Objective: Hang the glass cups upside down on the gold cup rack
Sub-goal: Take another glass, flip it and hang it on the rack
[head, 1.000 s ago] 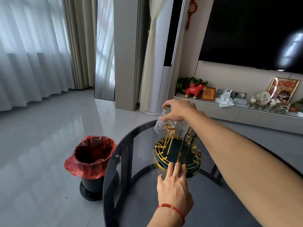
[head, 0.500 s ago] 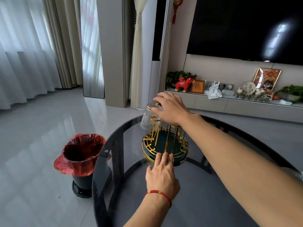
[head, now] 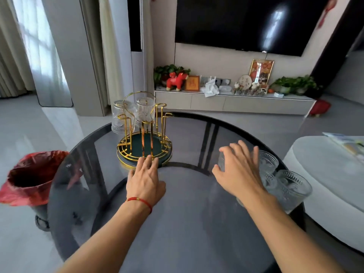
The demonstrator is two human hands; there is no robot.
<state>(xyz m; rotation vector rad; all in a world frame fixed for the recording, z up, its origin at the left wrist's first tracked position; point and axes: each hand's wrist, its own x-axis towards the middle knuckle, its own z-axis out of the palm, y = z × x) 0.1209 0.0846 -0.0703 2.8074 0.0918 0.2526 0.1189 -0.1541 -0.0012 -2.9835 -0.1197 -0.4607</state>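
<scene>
The gold cup rack [head: 122, 154] with a dark green base stands at the far left of the round dark glass table [head: 187, 223]. Two ribbed glass cups hang upside down on its far pegs, one at the left [head: 119, 119] and one behind the middle [head: 145, 110]. My left hand [head: 145, 180] lies flat with its fingertips on the rack's near rim. My right hand [head: 238, 170] hovers with fingers spread over upright glass cups at the table's right edge. One cup [head: 221, 161] shows under its fingers, another [head: 268, 162] behind it, and a third [head: 293, 187] sits nearest me.
A bin with a red bag [head: 29, 178] stands on the floor left of the table. A white rounded seat [head: 325, 174] is close to the table's right edge. A low TV cabinet [head: 236, 103] with ornaments runs along the far wall.
My right hand has let go of the cup on the rack and swung right to the cups on the table. My left hand stays at the rack's rim. The camera has turned right.
</scene>
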